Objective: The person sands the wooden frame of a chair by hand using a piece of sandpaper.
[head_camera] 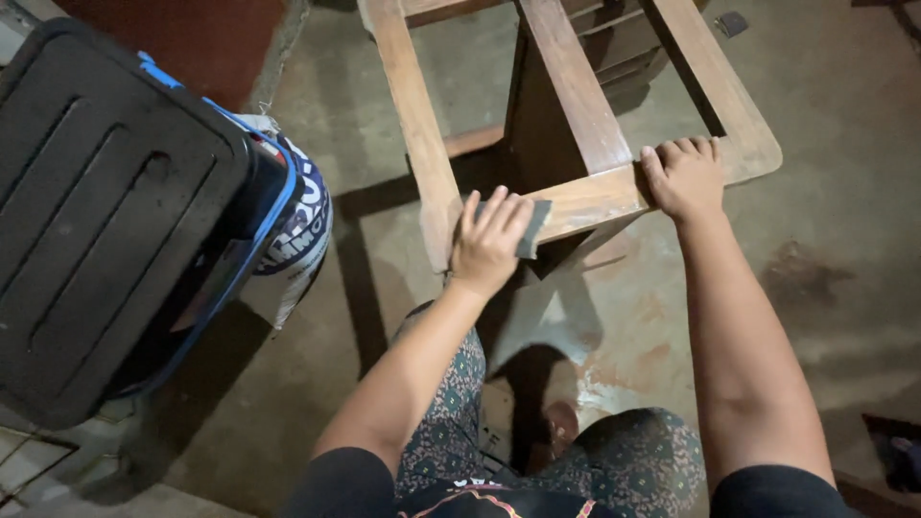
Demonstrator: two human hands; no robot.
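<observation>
A brown wooden frame [576, 105] with slats stands on the concrete floor in front of me. My left hand [489, 242] presses a dark grey piece of sandpaper [533, 230] flat against the frame's near rail, fingers spread over it. My right hand [683, 177] grips the same rail farther right, near the rounded corner, fingers curled over its far edge. My knees in patterned trousers show at the bottom.
A black plastic lid [106, 211] on a blue-rimmed bin sits at the left, with a printed white sack [302, 230] beside it. Stained concrete floor [825, 288] spreads to the right. A dark object [897, 451] lies at the lower right edge.
</observation>
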